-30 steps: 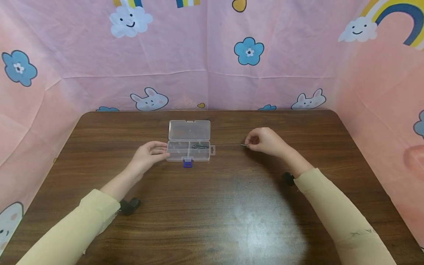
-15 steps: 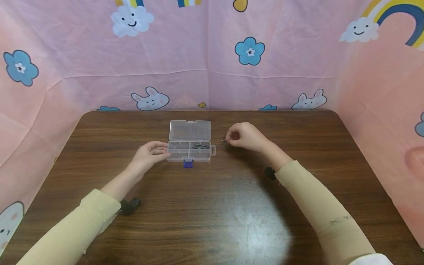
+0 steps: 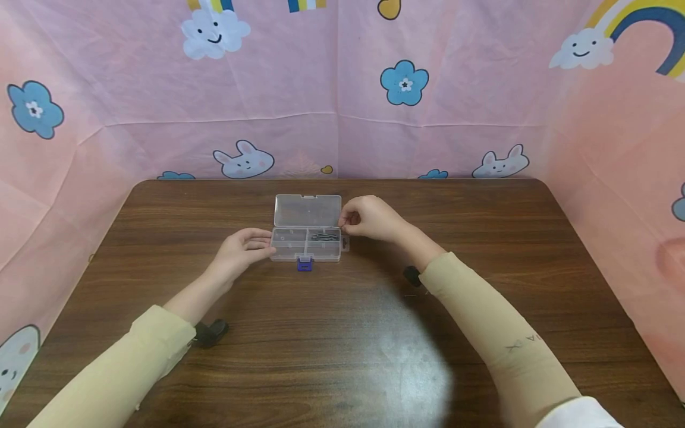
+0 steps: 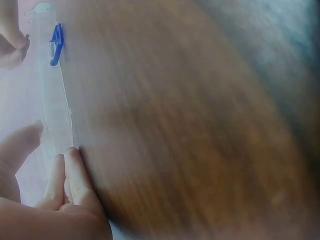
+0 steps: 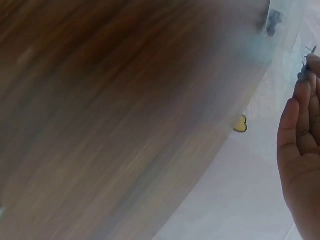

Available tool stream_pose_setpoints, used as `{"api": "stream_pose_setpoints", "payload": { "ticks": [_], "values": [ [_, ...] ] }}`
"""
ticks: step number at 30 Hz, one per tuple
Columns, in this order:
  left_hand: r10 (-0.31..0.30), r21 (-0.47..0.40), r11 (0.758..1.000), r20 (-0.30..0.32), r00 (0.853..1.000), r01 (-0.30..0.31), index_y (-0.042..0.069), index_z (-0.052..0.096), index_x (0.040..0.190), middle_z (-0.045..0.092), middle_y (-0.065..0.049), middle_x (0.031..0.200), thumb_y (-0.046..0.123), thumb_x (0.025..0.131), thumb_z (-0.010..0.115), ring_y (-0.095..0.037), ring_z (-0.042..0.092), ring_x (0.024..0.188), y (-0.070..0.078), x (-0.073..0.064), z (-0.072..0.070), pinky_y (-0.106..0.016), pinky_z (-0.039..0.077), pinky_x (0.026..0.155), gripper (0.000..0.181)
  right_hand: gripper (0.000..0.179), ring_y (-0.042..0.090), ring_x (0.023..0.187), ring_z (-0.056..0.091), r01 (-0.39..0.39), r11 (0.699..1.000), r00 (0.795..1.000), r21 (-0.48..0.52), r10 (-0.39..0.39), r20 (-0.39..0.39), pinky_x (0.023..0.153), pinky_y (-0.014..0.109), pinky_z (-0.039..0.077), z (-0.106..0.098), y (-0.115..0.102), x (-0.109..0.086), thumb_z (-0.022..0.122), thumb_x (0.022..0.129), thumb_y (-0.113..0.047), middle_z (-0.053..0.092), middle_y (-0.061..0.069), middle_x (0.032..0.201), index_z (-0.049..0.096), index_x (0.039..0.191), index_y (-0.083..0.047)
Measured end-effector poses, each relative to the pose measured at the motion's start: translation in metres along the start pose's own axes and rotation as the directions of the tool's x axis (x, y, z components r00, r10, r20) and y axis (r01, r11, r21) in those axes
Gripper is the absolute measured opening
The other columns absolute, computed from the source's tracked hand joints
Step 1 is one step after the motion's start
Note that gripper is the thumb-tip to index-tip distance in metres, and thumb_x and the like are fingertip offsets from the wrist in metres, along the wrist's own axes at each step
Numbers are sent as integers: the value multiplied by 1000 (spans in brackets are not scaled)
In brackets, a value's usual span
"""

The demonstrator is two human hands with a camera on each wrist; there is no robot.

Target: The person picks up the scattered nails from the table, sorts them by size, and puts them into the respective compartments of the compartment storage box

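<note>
Clear box (image 3: 323, 254) against straight-fingered left hand (image 3: 235, 251); right hand (image 3: 374, 217) tight on dark metal piece (image 5: 303, 72); sleeve lettering (image 3: 523, 342) illegible

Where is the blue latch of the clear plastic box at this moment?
In the head view, the blue latch is slightly left of the picture's centre, at the near edge of the open plastic box, to the right of the left hand.

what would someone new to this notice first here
Probably the pink cloth with cartoon prints, behind the table and along both sides. Then the open clear box on the table's far half, its blue latch facing the person. The left hand touches its left side; near its right side, the right hand pinches something small and metallic.
</note>
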State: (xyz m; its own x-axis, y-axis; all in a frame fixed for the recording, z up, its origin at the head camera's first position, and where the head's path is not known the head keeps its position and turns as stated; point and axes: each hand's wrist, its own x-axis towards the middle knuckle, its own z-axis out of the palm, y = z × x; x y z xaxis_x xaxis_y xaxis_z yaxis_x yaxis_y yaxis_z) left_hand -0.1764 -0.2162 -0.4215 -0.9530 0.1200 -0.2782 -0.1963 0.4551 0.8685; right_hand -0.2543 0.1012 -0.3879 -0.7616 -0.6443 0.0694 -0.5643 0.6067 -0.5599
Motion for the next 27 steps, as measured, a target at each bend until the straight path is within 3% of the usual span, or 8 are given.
{"api": "stream_pose_setpoints", "payload": {
  "ticks": [3,10,17,24,27],
  "values": [
    [2,6,1000,3,1000,-2,-1,53,150,60,-25,149,23,104,71,-36,59,138,-2,1,-1,-28,50,104,55,7,18,86,69,14,1000,1000,-2,-14,5,82,31,58,4,-4,6,72,94,-6,78,5,96,78,95,-7],
    [5,-2,1000,13,1000,-5,-2,52,151,59,-26,150,23,103,71,-38,57,139,-3,4,-3,-39,49,111,57,6,18,88,70,32,999,999,-17,-32,29,84,30,58,12,-11,17,73,96,-8,79,5,98,79,96,-8],
    [4,-6,1000,20,1000,-4,-1,51,151,58,-25,151,23,103,72,-37,57,140,-3,7,-5,-42,48,113,58,6,17,89,70,16,1000,998,-4,-15,60,84,29,58,17,-17,26,73,97,-8,79,5,99,79,97,-8],
    [-1,4,1000,17,1000,1,-1,52,151,60,-24,149,24,103,72,-35,59,138,-3,8,-6,-27,51,103,57,10,16,91,71,18,1000,995,-5,-17,98,85,27,59,21,-17,31,70,97,-6,80,4,101,79,97,-9],
    [3,9,1000,18,1000,-3,-1,52,151,60,-24,149,24,103,72,-35,59,138,-3,8,-6,-29,51,104,57,10,16,90,71,24,1000,994,-20,-21,106,85,27,58,23,-17,33,69,98,-6,80,4,101,79,97,-9]
  ]
}}
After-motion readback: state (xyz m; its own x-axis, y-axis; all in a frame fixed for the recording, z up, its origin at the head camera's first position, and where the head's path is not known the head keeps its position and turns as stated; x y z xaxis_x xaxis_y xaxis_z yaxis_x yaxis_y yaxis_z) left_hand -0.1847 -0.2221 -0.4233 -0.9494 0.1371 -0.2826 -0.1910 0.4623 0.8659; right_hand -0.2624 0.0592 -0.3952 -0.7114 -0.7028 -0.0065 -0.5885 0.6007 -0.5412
